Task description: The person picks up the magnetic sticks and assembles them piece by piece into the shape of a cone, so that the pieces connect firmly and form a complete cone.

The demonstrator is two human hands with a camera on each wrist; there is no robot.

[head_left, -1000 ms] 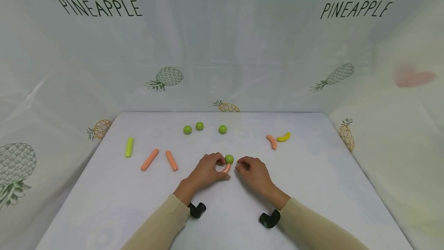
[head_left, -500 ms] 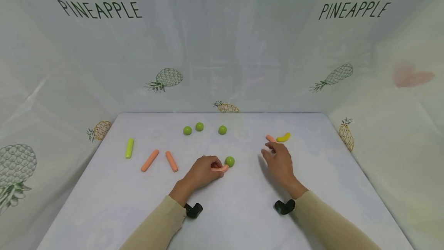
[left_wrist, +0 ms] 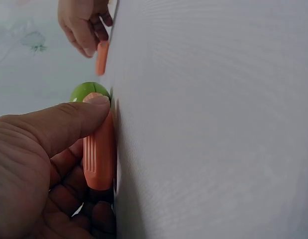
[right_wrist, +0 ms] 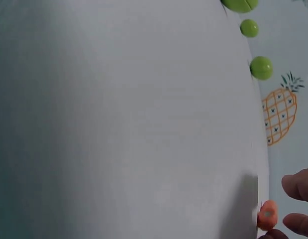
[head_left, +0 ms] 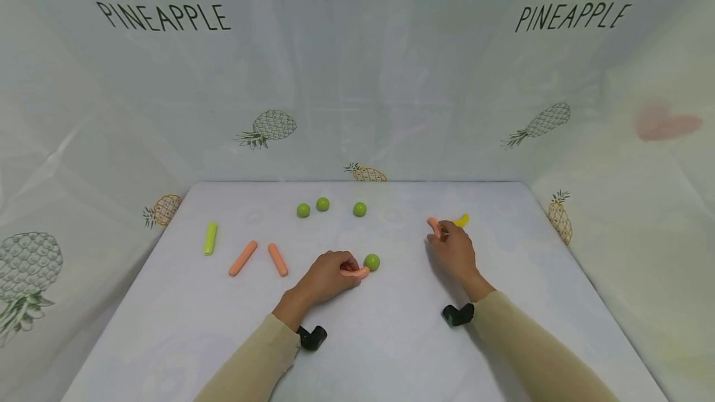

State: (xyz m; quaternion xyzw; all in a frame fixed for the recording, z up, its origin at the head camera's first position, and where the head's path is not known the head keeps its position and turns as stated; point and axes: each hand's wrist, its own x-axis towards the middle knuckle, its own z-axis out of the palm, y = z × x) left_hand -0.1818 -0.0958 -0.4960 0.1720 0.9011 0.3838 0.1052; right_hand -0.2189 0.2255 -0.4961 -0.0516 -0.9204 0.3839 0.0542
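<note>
My left hand (head_left: 328,275) pinches a curved orange piece (head_left: 359,273) between thumb and fingers, low over the white table. In the left wrist view this orange piece (left_wrist: 98,154) shows ridges along its side. One end of it meets a shiny green ball (head_left: 372,262); whether they are joined is unclear. Farther right, my right hand (head_left: 455,256) has its thumb and fingers at a second curved orange piece (head_left: 432,223), which it appears to pinch. In the right wrist view only this piece's end (right_wrist: 267,215) shows, beside the fingertips. A yellow curved piece (head_left: 462,219) is partly covered by the right hand.
Two straight orange sticks (head_left: 242,258) and a yellow-green stick (head_left: 210,239) lie on the table's left side. Three green balls (head_left: 360,209) sit toward the back edge. A pineapple-printed sheet (head_left: 357,79) hangs behind and at both sides.
My right hand has moved from beside the green ball to the right and away, reaching the second curved orange piece. The left hand has turned its orange piece closer to level.
</note>
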